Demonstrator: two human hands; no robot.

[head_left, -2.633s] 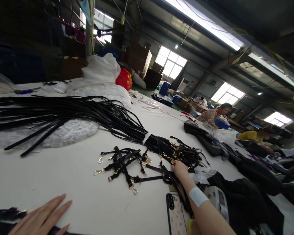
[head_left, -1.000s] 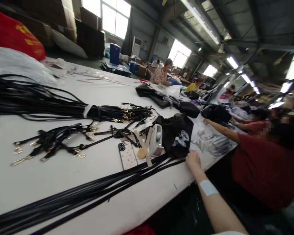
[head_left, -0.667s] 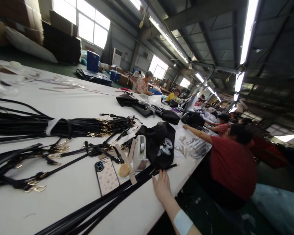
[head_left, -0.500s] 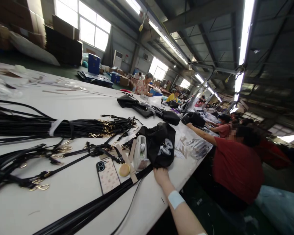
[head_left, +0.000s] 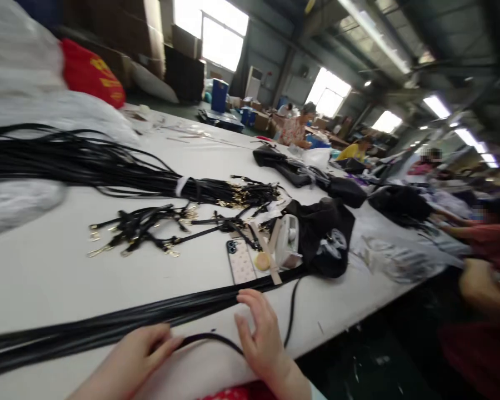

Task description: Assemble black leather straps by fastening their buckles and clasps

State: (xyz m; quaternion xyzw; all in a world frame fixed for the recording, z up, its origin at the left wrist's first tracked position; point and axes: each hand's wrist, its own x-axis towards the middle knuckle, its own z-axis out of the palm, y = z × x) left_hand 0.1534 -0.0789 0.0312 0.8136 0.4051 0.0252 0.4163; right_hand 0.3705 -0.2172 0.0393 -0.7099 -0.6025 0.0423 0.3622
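Pinched between thumb and fingers of the left hand (head_left: 135, 353) is a single black strap (head_left: 216, 338), which arcs from that hand across the near edge of the white table (head_left: 45, 278) and passes under the right hand (head_left: 260, 336). From there the strap curves up and away along the table toward the far right, ending near a black bag (head_left: 329, 233). The right hand is spread, fingers open and raised, its palm resting over the strap without closing on it.

Just beyond both hands a flat bundle of long straps (head_left: 108, 325) lies in a band running from the near left edge toward the bag. Touching that band on its far side is a phone (head_left: 240, 261), face down, with a small round tan disc (head_left: 262, 260) and a white tape dispenser (head_left: 289, 241) just to its right.

Farther across the table lies a loose heap of short straps with gold clasps (head_left: 141, 230). Beyond it a thick tied bundle (head_left: 108, 169), bound with a white band, stretches from the far left toward the middle. A red bag (head_left: 89, 75) and white plastic sacks sit at the far left.

Along the right side other people work at the same table; a person's arm (head_left: 479, 286) shows blurred at the right edge.
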